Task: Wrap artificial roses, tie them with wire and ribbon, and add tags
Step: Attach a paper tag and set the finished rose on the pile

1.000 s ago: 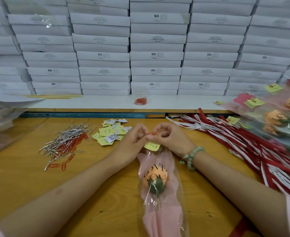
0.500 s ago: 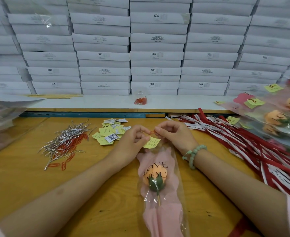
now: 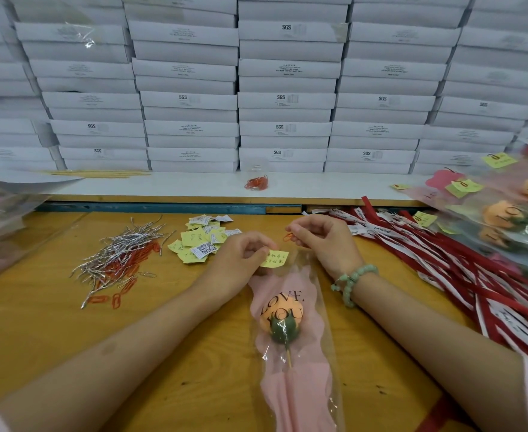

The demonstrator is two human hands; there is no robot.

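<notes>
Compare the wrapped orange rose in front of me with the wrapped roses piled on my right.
The single wrapped orange rose lies alone; the wrapped roses on the right overlap in a pile. The piled roses carry clipped yellow tags; the single rose's yellow paper tag is only pinched by the left hand, the orange paper clip by the right hand. Both have lettered clear film.

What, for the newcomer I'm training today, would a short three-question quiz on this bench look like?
1. True or false: the right hand pinches an orange paper clip.
2. The left hand pinches: A) a red ribbon, B) a yellow tag, C) a wire tie?
3. Fill in: the wrapped rose has a sleeve reading LOVE ___.
Key: 1 true; 2 B; 3 YOU.
</notes>
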